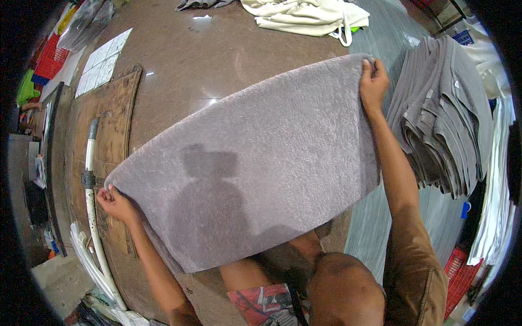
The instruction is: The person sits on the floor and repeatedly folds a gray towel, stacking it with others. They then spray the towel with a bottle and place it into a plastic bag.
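A grey towel (283, 152) with a plush surface is stretched between my two hands, its far edge slanting up to the right. My left hand (117, 206) pinches its left corner, thumb on top. At the upper right corner my right hand (373, 87) grips the towel in the same way. The towel hangs over the brown surface and partly over my legs, with a dark shadow falling across it. A tall stack of folded grey towels (440, 114) stands just right of my right forearm.
Cream cloth (304, 19) lies heaped at the far side. On the left are a wooden board (109, 125), a white pipe (91, 206) and a sheet of white paper squares (106, 61). Red baskets (51, 58) stand at the far left, and another red basket (459, 277) at the lower right.
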The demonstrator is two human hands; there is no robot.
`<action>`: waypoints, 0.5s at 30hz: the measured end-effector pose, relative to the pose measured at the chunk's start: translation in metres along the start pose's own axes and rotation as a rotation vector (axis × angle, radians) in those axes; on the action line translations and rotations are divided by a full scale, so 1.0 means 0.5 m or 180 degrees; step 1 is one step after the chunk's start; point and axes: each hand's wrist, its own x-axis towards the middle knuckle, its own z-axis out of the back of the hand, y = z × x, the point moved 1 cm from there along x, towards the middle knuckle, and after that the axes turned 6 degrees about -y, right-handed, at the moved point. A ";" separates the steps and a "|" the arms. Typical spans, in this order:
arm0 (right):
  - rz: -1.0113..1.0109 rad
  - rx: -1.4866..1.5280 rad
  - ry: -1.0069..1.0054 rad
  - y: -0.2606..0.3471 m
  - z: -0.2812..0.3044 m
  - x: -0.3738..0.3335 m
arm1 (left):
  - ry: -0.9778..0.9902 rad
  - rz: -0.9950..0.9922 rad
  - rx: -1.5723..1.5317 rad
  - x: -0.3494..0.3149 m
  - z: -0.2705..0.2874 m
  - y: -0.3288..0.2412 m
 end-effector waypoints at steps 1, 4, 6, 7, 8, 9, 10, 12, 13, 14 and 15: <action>0.0073 -0.0247 -0.0059 -0.006 -0.023 -0.001 | 0.0044 -0.0150 0.0244 0.009 -0.016 0.023; 0.0220 -0.0668 0.0398 -0.071 -0.099 -0.027 | 0.0215 -0.0139 0.0880 0.011 -0.061 0.119; -0.0178 -0.0810 0.0657 -0.072 -0.117 -0.028 | 0.0519 0.0513 0.1072 -0.012 -0.086 0.129; -0.0164 -0.0854 0.0642 -0.060 -0.116 -0.026 | 0.0395 0.0375 0.1191 -0.010 -0.088 0.123; -0.0155 -0.0910 0.0612 -0.042 -0.105 -0.021 | 0.0282 0.0231 0.1296 -0.008 -0.094 0.106; 0.0266 -0.0821 0.0618 -0.017 -0.091 -0.023 | 0.0196 0.0089 0.1400 -0.013 -0.103 0.077; 0.0687 -0.0726 0.0625 0.009 -0.078 -0.027 | 0.0082 -0.0382 0.1306 -0.017 -0.107 0.047; 0.1338 -0.0893 0.0867 0.051 -0.060 -0.052 | -0.0116 -0.1305 0.1110 -0.048 -0.104 -0.057; 0.1583 -0.1128 0.1100 0.078 -0.059 -0.069 | 0.0443 -0.1332 0.1205 -0.074 -0.102 -0.085; 0.1829 -0.1368 0.1338 0.090 -0.060 -0.083 | 0.1012 -0.1342 0.1290 -0.098 -0.103 -0.103; 0.1628 -0.1653 0.1601 0.056 -0.072 -0.096 | 0.1303 -0.1214 0.1468 -0.112 -0.102 -0.103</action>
